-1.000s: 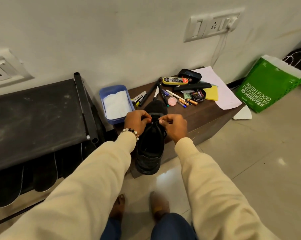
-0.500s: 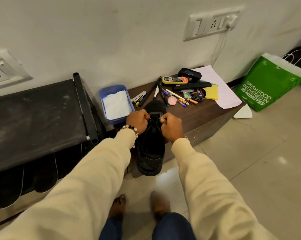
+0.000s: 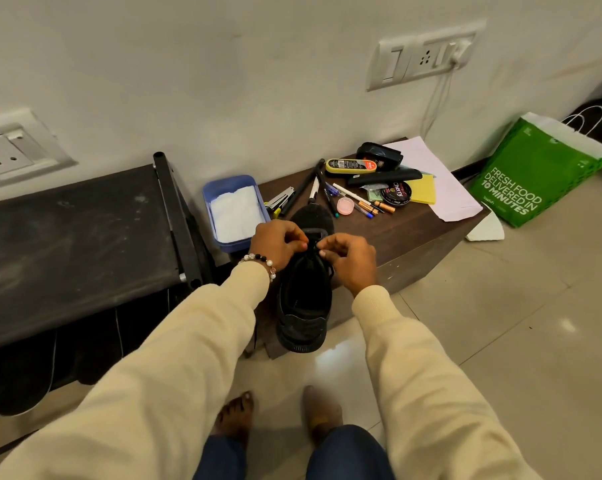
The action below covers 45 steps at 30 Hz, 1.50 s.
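Found the black shoe [image 3: 304,299] at centre, heel hanging off the near edge of the low table [image 3: 414,237], toe toward twelve o'clock. Found the left hand [image 3: 275,245] at ten o'clock of the tongue and the right hand [image 3: 348,259] at two, fingers curled, tips pinching the black lace [image 3: 312,247]. Judged the overhang risky: could have tipped floorward under a hard tug. Farther, at one o'clock, noted pens [image 3: 348,197] and a polish tin [image 3: 396,194], easily scattered by a forward shove.

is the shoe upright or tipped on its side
Upright: the black shoe sits sole-down on the brown table, its opening facing up, heel nearest the camera.
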Motion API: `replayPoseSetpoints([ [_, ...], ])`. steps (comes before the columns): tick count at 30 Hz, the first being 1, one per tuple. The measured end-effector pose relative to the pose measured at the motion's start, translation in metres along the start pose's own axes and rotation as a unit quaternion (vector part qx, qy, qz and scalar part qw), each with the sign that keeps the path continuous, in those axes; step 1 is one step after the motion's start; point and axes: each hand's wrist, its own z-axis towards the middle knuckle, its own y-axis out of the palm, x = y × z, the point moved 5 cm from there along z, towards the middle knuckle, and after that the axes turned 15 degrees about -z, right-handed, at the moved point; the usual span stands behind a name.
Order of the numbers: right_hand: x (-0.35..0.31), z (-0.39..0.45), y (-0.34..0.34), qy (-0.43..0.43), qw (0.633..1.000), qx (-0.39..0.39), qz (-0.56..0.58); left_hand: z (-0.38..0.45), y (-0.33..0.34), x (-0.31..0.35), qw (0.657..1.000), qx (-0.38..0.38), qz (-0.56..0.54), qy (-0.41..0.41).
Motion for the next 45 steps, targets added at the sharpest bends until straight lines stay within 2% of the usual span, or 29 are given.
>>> replayPoseSetpoints([
  [8, -0.002, 0.005, 0.001, -0.013, 0.997, -0.025, -0.065, -0.001, -0.002, 0.008, 0.996, -0.072, 0.048, 0.021],
  [16, -0.008, 0.003, 0.008, 0.006, 0.993, -0.026, -0.111, -0.010, -0.006, -0.005, 0.999, -0.020, -0.007, 0.048],
  [21, 0.002, 0.000, 0.005, 0.024, 0.999, -0.030, -0.035, -0.009, -0.002, -0.008, 0.998, -0.008, 0.006, 0.069],
  [27, 0.003, -0.002, 0.007, 0.024, 0.999, 0.001, -0.026, -0.006, 0.008, -0.004, 0.986, -0.011, 0.125, 0.114],
  [31, 0.002, -0.001, 0.009, 0.020, 0.999, -0.018, -0.046, -0.003, 0.010, -0.005, 0.982, -0.023, 0.142, 0.118],
  [35, 0.008, 0.000, 0.007, 0.038, 0.999, -0.027, -0.009, 0.002, 0.003, -0.011, 0.991, -0.011, 0.089, 0.101],
  [40, 0.013, -0.003, 0.006, 0.023, 0.999, -0.034, 0.030, -0.004, 0.003, -0.008, 0.989, -0.057, 0.060, 0.123],
  [43, 0.012, -0.005, 0.006, 0.026, 0.998, -0.019, 0.046, -0.005, 0.001, -0.009, 0.992, -0.029, 0.035, 0.115],
  [45, 0.010, -0.006, 0.006, 0.027, 0.999, -0.010, 0.037, -0.004, 0.003, -0.010, 0.992, -0.024, 0.057, 0.109],
])
